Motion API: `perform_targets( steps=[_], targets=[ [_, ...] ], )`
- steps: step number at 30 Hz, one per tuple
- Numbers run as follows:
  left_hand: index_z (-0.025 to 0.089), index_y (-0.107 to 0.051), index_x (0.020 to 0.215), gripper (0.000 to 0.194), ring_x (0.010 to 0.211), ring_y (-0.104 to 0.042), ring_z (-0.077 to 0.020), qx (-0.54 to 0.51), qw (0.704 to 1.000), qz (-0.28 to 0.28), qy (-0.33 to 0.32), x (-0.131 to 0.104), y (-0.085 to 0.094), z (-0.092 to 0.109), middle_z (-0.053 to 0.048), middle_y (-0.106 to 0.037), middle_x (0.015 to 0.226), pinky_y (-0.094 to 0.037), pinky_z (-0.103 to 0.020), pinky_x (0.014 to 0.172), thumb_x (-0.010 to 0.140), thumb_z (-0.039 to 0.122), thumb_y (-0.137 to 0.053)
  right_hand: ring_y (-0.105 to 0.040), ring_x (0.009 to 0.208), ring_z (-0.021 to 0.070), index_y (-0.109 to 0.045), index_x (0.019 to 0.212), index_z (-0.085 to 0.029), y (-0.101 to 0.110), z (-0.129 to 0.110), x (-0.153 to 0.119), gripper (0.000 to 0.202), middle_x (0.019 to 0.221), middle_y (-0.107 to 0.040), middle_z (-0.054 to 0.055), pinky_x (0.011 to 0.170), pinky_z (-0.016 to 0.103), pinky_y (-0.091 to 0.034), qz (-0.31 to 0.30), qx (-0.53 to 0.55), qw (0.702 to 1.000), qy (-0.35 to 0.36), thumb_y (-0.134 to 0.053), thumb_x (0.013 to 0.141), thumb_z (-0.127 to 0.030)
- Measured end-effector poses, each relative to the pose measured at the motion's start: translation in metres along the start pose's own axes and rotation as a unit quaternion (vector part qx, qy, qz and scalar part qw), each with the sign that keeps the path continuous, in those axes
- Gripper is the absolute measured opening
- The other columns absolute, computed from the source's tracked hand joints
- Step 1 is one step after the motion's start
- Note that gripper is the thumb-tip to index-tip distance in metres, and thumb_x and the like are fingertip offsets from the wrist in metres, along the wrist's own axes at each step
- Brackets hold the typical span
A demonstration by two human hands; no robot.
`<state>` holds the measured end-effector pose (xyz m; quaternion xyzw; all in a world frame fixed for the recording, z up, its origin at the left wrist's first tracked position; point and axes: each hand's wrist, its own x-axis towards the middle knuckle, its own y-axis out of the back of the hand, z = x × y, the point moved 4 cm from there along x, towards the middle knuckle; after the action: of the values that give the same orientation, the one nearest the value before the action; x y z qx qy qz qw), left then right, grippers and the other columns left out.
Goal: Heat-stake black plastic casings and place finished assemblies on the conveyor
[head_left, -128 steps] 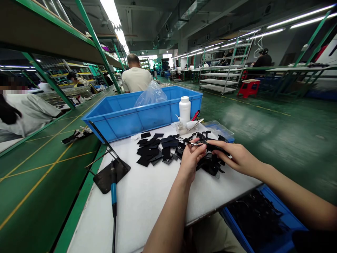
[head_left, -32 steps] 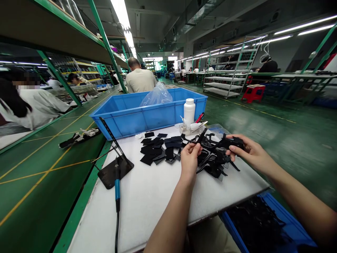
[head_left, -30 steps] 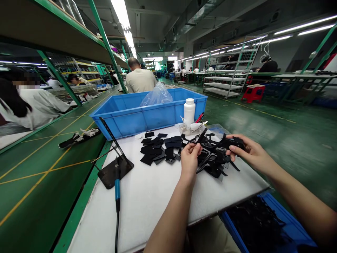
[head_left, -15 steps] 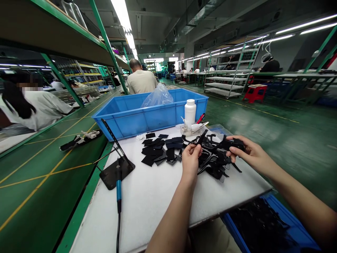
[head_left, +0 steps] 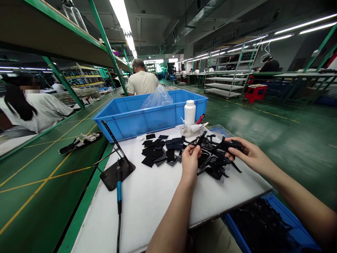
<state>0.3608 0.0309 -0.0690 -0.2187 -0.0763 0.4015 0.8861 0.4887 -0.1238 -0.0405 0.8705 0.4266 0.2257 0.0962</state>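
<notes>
Over the pile of black plastic parts [head_left: 213, 165], my left hand [head_left: 191, 157] is closed on a thin black piece [head_left: 202, 138]. My right hand [head_left: 243, 150] grips a larger black part [head_left: 231, 145] at the right side of the pile. Whether the two held pieces are joined cannot be made out. Flat black squares [head_left: 153, 151] lie left of my left hand on the white table surface [head_left: 155, 196]. A white bottle [head_left: 190, 111] stands behind the pile, beside a small clear tray [head_left: 187, 131] with a white tube and a red tool.
A blue bin [head_left: 150, 121] with a clear plastic bag stands at the back. On the left, a soldering iron [head_left: 119, 188] rests in a black stand [head_left: 107, 175], its cable running forward. Another blue bin [head_left: 286, 225] of black parts is below right. Two people sit beyond.
My right hand's fingers have shifted slightly around the black part. My left hand is nearly unmoved. The person beyond the blue bin has moved their head a little to the right.
</notes>
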Motion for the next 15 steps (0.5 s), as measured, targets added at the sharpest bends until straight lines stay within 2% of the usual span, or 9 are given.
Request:
perform_targets(
  steps=[4, 11, 15],
  targets=[
    [0.015, -0.059, 0.072, 0.019, 0.070, -0.058, -0.0129, -0.006, 1.000, 0.007, 0.001, 0.0000, 0.0004, 0.0002, -0.001, -0.060, 0.068, -0.043, -0.025, 0.070, 0.069, 0.030, -0.071, -0.060, 0.059, 0.0169, -0.052, 0.119, -0.021, 0.0009, 0.0017, 0.0009, 0.042, 0.078, -0.067, 0.004, 0.055, 0.029, -0.051, -0.005, -0.023, 1.000, -0.009, -0.058, 0.088, -0.049],
    [0.014, -0.057, 0.081, 0.010, 0.068, -0.058, -0.0108, -0.023, 0.999, 0.028, 0.019, 0.0022, 0.0008, -0.0011, -0.001, -0.062, 0.071, -0.043, -0.023, 0.067, 0.074, 0.017, -0.063, -0.060, 0.060, 0.0169, -0.052, 0.118, -0.021, 0.0016, 0.0002, 0.0030, 0.044, 0.078, -0.067, 0.004, 0.059, 0.029, -0.051, 0.000, -0.032, 0.999, -0.026, -0.059, 0.086, -0.051],
    [0.013, -0.055, 0.090, 0.012, 0.066, -0.059, -0.0089, -0.037, 0.998, 0.047, 0.035, 0.0039, 0.0013, -0.0022, -0.004, -0.065, 0.079, -0.044, -0.022, 0.066, 0.078, 0.014, -0.059, -0.061, 0.062, 0.0175, -0.052, 0.118, -0.022, 0.0029, 0.0032, 0.0030, 0.046, 0.080, -0.067, 0.005, 0.059, 0.030, -0.051, 0.005, -0.028, 0.999, -0.035, -0.058, 0.085, -0.053]
  ],
)
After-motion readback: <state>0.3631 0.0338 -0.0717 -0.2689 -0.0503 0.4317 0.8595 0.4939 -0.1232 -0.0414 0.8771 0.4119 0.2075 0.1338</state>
